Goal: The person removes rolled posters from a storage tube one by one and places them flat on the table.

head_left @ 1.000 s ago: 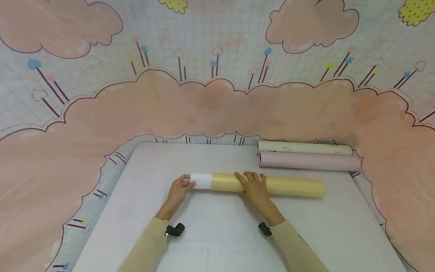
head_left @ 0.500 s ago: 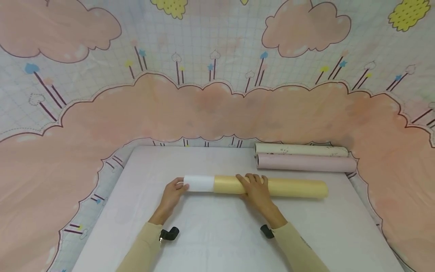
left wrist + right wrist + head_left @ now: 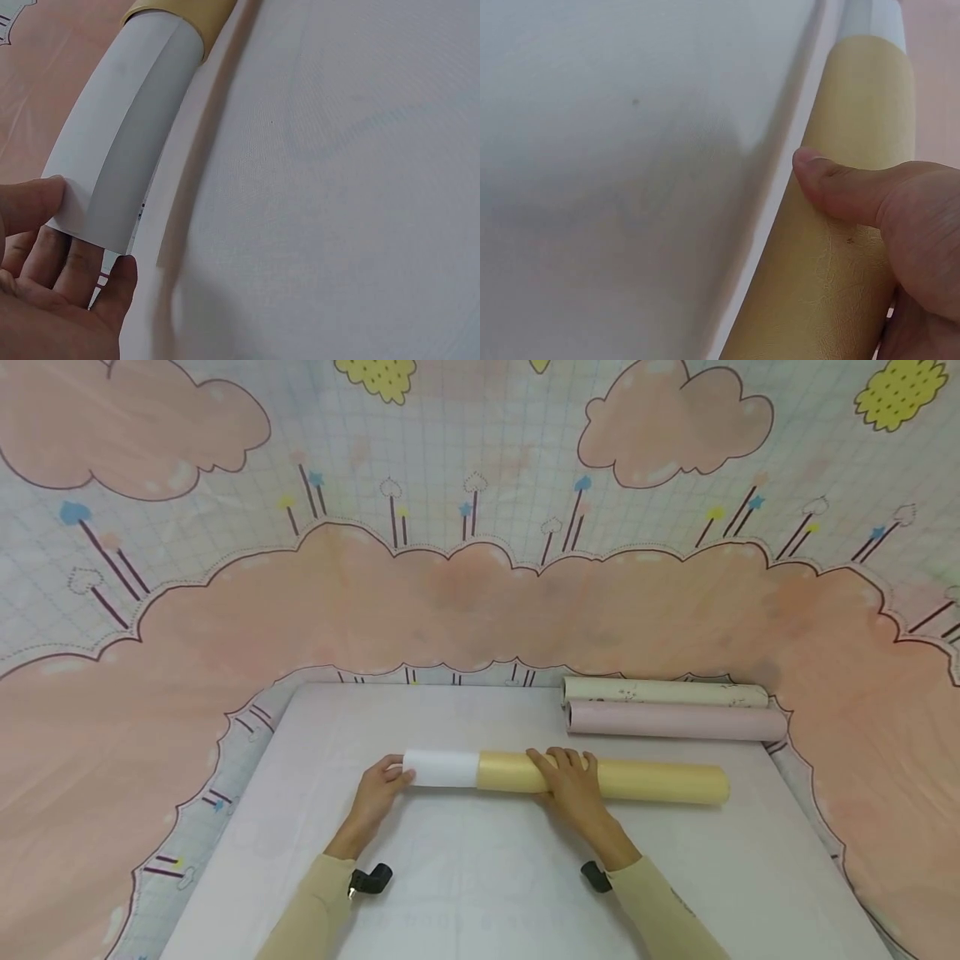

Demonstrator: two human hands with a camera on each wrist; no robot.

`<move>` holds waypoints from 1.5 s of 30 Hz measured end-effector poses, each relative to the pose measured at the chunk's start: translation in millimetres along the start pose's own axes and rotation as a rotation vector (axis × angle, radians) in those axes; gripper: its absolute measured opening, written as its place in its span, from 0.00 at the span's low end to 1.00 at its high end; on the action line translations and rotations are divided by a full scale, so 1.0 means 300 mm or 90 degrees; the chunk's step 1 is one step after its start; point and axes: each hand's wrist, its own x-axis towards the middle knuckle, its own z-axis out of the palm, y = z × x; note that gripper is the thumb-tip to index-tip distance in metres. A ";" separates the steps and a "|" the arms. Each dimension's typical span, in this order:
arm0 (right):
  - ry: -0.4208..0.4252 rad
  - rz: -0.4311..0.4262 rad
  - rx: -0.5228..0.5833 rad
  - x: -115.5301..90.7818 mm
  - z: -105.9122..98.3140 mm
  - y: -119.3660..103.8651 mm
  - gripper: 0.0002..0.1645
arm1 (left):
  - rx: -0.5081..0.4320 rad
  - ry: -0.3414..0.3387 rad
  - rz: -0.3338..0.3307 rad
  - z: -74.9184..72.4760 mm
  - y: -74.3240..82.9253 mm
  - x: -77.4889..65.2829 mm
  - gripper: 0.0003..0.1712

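In the head view a roll of yellow wallpaper [image 3: 663, 782] lies crosswise over the white table, and a white paper roll [image 3: 442, 769] sticks out of its left end. My left hand [image 3: 377, 789] pinches the white roll's outer end, thumb outside and fingers tucked in at the opening, as the left wrist view shows. The white paper [image 3: 112, 112] there has a lengthwise edge along it. My right hand [image 3: 573, 789] grips the yellow roll near its middle, its thumb [image 3: 840, 184] laid across the textured surface in the right wrist view.
A pink roll [image 3: 675, 720] and a cream patterned roll [image 3: 667, 692] lie side by side at the table's back right corner. The white table [image 3: 465, 885] meets a cloud-printed cloth [image 3: 480, 602] behind and at the sides.
My left hand has moved left with the white roll, so a longer piece of it shows outside the yellow roll. My right hand keeps its hold and has shifted slightly right.
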 end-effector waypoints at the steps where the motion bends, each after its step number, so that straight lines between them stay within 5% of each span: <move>1: 0.001 0.000 0.000 -0.001 0.000 0.002 0.47 | -0.002 0.001 0.000 -0.003 0.000 0.001 0.20; 28: 0.044 -0.020 -0.032 -0.061 -0.016 0.091 0.46 | 0.000 0.022 -0.019 -0.076 -0.043 -0.008 0.22; 45: 0.026 -0.009 -0.023 -0.076 -0.029 0.119 0.47 | 0.014 0.029 -0.022 -0.154 -0.058 -0.017 0.23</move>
